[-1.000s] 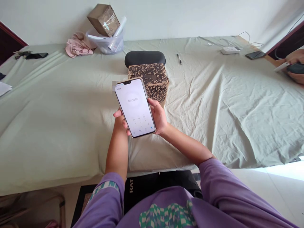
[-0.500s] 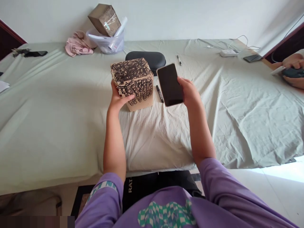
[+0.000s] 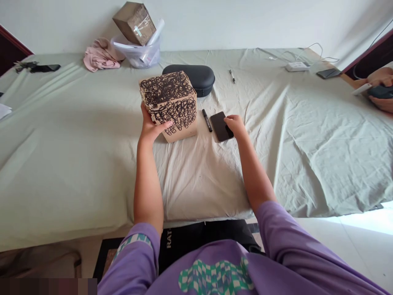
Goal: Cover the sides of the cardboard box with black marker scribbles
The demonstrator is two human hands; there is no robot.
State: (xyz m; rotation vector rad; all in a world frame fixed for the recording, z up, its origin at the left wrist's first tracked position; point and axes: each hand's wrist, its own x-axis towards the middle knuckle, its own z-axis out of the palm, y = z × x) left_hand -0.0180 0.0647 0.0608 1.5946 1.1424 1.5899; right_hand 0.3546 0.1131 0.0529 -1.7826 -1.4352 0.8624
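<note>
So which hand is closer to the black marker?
Right. The right hand rests on the phone just beside the marker; the left hand holds the scribbled box on the marker's other side.

The left hand (image 3: 151, 128) grips a scribbled box (image 3: 168, 104); the right hand (image 3: 236, 124) rests on a phone (image 3: 221, 125).

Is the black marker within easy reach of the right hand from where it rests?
Probably yes. The right hand rests on the phone, and the marker lies just beyond the phone's left edge on the sheet, uncovered.
</note>
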